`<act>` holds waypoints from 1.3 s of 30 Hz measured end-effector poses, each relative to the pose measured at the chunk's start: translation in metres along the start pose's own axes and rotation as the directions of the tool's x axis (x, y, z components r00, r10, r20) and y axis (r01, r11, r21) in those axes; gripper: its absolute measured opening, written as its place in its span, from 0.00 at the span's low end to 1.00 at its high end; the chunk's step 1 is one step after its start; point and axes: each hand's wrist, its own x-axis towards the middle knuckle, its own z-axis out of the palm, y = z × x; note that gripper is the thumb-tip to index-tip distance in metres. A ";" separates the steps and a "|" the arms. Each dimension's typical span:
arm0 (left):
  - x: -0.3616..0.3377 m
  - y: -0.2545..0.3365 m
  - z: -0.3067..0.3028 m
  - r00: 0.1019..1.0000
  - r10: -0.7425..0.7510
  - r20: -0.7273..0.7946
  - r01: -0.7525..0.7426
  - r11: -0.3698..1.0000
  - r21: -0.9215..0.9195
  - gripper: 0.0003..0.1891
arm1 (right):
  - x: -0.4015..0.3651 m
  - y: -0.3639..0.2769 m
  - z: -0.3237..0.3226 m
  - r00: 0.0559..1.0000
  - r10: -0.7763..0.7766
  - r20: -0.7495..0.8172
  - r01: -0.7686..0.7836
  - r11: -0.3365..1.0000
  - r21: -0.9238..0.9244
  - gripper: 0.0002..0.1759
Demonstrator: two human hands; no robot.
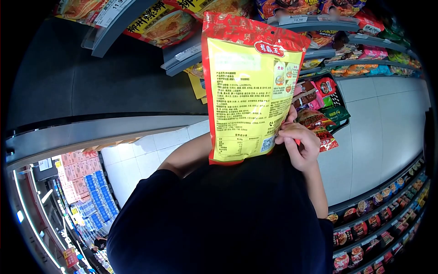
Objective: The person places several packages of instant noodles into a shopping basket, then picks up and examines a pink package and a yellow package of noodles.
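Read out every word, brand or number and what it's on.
"螺霸王": logo on the held bag
"营养成分表": same bag
"柳州螺": yellow packet
"11.9": price tag, cut off
"14.9": top price tag, last digit unclear
Other print: too small or blurred.

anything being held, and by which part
A bag, by its lower right edge as pictured, in the right hand; the left arm runs behind it, grip hidden.
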 end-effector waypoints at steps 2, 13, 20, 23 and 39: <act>0.001 -0.006 -0.007 0.998 0.019 -0.052 -0.016 0.998 0.069 0.44 | -0.001 0.000 0.000 1.000 -0.007 -0.002 0.007 1.000 -0.005 0.06; 0.004 -0.008 -0.008 0.998 -0.021 -0.064 0.024 0.998 0.050 0.49 | -0.002 0.000 -0.001 1.000 -0.013 0.008 0.013 1.000 -0.024 0.06; 0.002 -0.011 -0.011 0.993 -0.059 -0.106 0.059 0.998 -0.002 0.46 | -0.001 -0.002 0.000 1.000 -0.005 0.010 0.005 1.000 -0.011 0.06; 0.002 -0.010 -0.012 0.994 -0.062 -0.089 0.065 0.997 0.028 0.46 | -0.001 -0.002 0.000 1.000 -0.013 0.013 0.013 1.000 -0.010 0.06; -0.002 -0.008 -0.019 0.987 -0.128 -0.100 0.136 0.988 0.076 0.46 | -0.008 -0.003 0.004 0.999 0.046 -0.004 -0.046 0.999 0.026 0.06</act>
